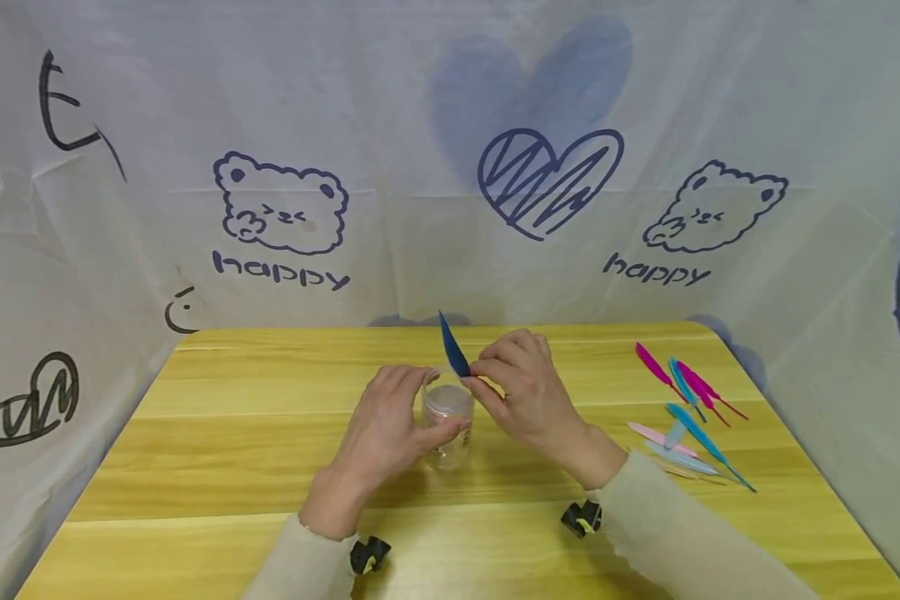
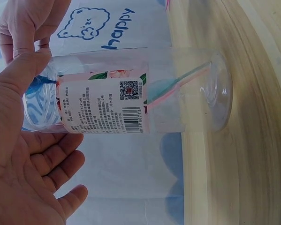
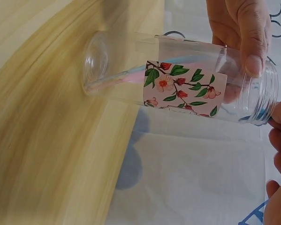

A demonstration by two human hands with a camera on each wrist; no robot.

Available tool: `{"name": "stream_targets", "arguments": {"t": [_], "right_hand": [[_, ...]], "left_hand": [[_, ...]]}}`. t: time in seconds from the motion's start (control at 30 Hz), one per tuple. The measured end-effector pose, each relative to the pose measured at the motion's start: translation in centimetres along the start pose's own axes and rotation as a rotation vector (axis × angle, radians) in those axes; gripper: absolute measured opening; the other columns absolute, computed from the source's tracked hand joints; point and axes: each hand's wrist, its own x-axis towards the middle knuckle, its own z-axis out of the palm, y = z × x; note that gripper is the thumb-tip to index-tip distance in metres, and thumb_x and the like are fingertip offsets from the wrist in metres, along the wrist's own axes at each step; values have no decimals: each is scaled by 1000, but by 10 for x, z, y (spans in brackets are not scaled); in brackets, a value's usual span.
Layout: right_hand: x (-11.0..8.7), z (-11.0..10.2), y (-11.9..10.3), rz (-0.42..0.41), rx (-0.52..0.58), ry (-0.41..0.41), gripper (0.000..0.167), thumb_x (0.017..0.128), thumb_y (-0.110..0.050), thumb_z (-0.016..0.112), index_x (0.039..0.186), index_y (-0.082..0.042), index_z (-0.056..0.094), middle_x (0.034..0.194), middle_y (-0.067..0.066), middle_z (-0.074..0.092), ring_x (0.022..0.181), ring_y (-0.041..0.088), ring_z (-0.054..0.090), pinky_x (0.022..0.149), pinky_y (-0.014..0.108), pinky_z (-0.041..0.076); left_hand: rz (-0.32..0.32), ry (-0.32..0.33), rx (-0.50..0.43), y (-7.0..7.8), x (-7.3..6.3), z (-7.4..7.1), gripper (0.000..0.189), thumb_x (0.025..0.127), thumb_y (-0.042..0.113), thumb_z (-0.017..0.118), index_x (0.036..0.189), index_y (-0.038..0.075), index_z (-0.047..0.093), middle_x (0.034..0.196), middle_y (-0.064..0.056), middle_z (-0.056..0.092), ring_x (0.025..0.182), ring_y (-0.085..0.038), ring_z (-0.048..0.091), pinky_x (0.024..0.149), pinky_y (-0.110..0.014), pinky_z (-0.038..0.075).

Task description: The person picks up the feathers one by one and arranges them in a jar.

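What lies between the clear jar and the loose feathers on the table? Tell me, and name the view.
The head view shows the right hand next to the clear jar, then bare tabletop up to the loose feathers.

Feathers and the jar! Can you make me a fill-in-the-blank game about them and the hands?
1. The left hand grips the jar while the right hand pinches a dark ____ feather.
2. The label shows green leaves and pink ____.
3. The loose feathers lie to the person's ____.

Missing words: blue; flowers; right.
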Motion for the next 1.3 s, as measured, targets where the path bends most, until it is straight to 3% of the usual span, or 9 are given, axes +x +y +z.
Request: {"name": "stream_targets", "arguments": {"t": [1.3], "right_hand": [[-4,-2,2,39,3,-37,20,88,-22,83,99,-8,76,98,7,69,98,29,57,82,45,42]], "left_hand": [[13,2,6,0,-2,2,71,83,53,87,130,4,68,127,-10,71,125,-33,61,111,-53,49]]}}
